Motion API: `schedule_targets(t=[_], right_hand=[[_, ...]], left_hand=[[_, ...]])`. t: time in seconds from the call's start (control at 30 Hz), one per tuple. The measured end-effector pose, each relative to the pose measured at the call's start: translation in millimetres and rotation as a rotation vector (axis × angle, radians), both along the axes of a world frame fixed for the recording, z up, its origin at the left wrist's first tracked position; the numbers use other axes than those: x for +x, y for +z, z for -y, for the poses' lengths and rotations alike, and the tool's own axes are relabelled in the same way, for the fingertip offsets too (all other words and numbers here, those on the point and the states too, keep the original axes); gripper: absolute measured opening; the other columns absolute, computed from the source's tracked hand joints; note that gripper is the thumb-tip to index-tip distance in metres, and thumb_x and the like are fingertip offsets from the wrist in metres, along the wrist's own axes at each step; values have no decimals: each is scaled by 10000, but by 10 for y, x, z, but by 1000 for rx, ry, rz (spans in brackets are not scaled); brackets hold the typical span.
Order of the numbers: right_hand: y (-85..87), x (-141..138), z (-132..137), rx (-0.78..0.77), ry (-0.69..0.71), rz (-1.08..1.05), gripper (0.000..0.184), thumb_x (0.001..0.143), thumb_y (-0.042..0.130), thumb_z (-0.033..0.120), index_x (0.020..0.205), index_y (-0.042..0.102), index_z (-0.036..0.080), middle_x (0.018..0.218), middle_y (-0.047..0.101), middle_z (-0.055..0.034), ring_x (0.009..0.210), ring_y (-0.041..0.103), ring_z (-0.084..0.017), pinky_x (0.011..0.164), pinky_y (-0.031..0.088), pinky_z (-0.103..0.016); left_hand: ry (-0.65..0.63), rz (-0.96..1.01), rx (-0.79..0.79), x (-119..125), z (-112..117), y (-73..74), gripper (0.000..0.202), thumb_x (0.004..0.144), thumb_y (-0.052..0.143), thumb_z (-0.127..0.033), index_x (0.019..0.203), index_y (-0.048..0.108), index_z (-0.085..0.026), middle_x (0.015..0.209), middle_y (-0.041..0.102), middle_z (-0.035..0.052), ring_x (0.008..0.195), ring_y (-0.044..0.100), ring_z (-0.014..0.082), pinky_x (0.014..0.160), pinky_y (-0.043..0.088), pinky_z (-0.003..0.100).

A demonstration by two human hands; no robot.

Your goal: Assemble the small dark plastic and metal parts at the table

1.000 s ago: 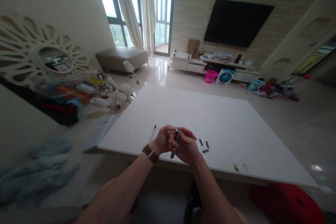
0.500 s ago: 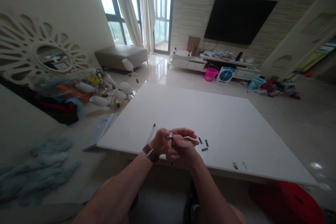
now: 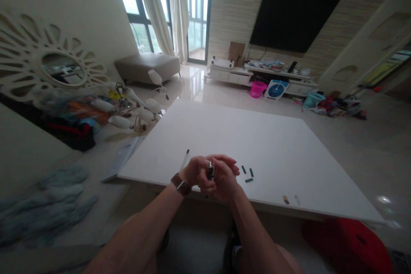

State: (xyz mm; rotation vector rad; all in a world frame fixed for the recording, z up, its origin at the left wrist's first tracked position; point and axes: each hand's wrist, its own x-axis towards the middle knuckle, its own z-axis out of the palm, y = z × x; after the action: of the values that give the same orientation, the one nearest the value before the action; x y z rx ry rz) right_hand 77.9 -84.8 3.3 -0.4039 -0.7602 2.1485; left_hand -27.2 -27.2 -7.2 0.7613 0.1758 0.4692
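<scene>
My left hand (image 3: 198, 174), with a brown-strapped watch (image 3: 181, 184) on its wrist, is closed around a small dark object with a shiny metal top (image 3: 210, 167). Pressed against it, my right hand (image 3: 225, 180) closes on the same object from the other side, its outer fingers stretched past it. Much of the object is hidden by the fingers, so I cannot tell its kind. Both hands are over the near edge of a white table (image 3: 237, 132). Several short dark green sticks (image 3: 249, 180) lie right of them, and a pen with a black cap (image 3: 185, 160) lies to the left.
Near the table's front right edge lie a small brownish flat piece (image 3: 285, 199) and a clear piece (image 3: 297, 200). A red rounded thing (image 3: 349, 244) sits below that edge. A lamp with several white shades (image 3: 144, 114) stands on the floor beyond the table's left side.
My hands have drawn closer around the small object. It has turned, showing its metal top and dark body upright between the fingers. The view has shifted slightly.
</scene>
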Motion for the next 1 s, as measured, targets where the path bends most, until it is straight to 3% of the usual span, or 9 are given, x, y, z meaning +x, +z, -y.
schedule_targets(t=[0.07,0.3,0.63,1.0], right_hand=[[-8,-12,-11,8,6,7,513,850,501,617,637,520,151,443,285,82,375,187,-52,360,107,-180],[-88,-24,-23,34,-35,-6,518,876,479,589,593,499,155,454,295,68,376,231,-57,369,125,-191],[-143,-30,1,84,-38,-39,534,876,502,591,617,573,130,460,332,56,387,258,-62,370,145,-202],[-146,-41,-7,73,-49,17,521,871,513,594,570,519,169,458,342,44,402,271,-75,386,167,-224]], left_hand=[[-101,105,42,10,10,70,699,572,550,-327,1207,632,-46,870,730,169,866,679,334,725,498,402],[-142,150,124,26,-15,116,587,577,527,-292,1099,691,-79,1112,710,213,1080,640,375,872,478,437],[-147,108,238,-26,-10,234,526,593,567,-269,1079,709,-123,1025,734,160,1078,648,356,953,447,460],[-170,119,222,-21,-22,170,584,591,579,-287,1143,685,-127,1040,722,164,1106,631,359,983,419,466]])
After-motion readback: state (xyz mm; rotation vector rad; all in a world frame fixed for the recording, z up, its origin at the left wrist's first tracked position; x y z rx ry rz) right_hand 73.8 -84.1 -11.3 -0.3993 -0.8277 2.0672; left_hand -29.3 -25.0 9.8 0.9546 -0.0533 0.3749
